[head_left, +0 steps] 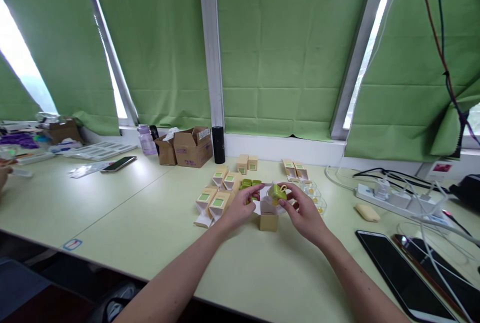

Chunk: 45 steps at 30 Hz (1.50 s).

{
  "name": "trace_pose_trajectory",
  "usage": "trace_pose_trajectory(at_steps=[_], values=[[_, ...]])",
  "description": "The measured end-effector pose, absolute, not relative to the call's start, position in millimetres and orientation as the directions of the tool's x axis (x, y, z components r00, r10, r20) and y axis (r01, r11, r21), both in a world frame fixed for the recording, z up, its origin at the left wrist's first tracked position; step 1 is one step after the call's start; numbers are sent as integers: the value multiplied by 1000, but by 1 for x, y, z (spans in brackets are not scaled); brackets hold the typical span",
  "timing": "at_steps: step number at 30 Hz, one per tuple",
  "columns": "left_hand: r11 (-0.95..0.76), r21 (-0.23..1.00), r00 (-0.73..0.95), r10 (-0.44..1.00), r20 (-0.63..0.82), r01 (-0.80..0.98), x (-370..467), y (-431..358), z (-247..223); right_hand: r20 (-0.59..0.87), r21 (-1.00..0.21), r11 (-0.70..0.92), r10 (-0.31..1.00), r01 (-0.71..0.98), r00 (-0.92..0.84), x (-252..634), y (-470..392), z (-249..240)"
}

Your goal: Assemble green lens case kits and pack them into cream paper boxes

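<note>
In my right hand (303,209) is a small glossy green container with a cord loop (276,193), pinched between thumb and fingers above an opened small cardboard box (269,223). The box stands on the table with its white inner flaps raised. My left hand (243,205) is at the left side of this box, its fingers closed at a white flap. Just behind the left hand, more green pieces (246,183) show, partly covered. Left of it lie several tan cartons with green labels (221,202), their ends open. Clear round plastic pieces (321,204) sit beyond my right hand.
Two closed cartons (247,163) and two opened ones (294,169) stand farther back. Brown boxes (193,148) and a black tumbler (218,145) are by the wall. At right are a power strip (403,203) with cables and a tablet (397,273). Another person's hand (3,175) shows far left.
</note>
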<state>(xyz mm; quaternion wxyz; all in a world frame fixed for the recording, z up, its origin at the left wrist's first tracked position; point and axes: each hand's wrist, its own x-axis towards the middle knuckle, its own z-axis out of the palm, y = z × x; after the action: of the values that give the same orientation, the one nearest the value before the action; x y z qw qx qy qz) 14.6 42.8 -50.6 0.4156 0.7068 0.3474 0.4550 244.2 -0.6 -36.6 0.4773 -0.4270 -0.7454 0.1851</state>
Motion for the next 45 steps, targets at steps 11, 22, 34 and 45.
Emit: trace_pose_trajectory(at_steps=[11,22,34,45], values=[[-406,904,341,875,343,132,14,43,-52,534,-555,569,803,607,-264,242,-5,-39],[-405,904,342,876,340,137,16,35,-43,535,-469,563,794,681,-288,233,-11,-44],[-416,889,346,876,336,191,17,33,-42,639,-465,637,722,615,-264,222,-5,-51],[-404,890,329,887,325,211,18,32,-41,698,-471,664,684,581,-215,218,2,-63]])
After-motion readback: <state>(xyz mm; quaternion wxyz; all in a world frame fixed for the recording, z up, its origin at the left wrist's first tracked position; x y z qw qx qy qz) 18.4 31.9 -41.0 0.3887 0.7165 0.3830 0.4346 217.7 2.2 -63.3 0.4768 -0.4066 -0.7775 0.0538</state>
